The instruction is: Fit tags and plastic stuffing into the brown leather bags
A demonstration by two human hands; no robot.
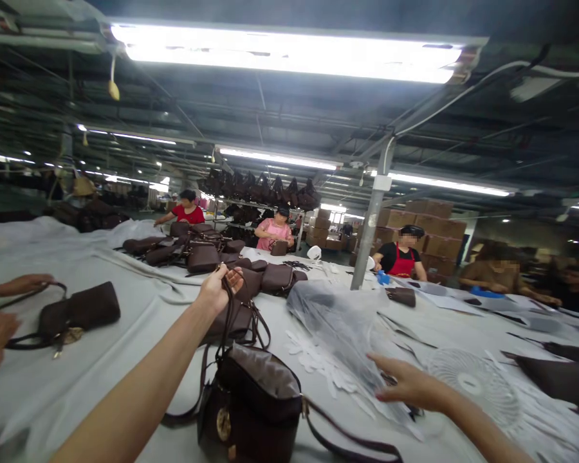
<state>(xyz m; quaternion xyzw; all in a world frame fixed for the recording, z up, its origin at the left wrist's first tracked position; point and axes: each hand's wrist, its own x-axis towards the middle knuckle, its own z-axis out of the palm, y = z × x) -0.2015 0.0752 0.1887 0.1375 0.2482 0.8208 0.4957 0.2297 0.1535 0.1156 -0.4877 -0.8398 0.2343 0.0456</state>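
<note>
A dark brown handbag stands in front of me with its top open, showing a pale grey lining and a round gold charm on its side. My left hand is closed around a thin brown strap that runs down to this bag. Off to the right, my right hand has its thumb and fingers apart and holds nothing. It hovers by a clear plastic sheet; whether it touches the sheet I cannot tell. The bag's long strap trails over the white table cover.
Several finished brown bags are heaped ahead. White paper cutouts and a white fan lie right. A metal post rises from the table. Another person's hands handle a bag at left; co-workers sit across.
</note>
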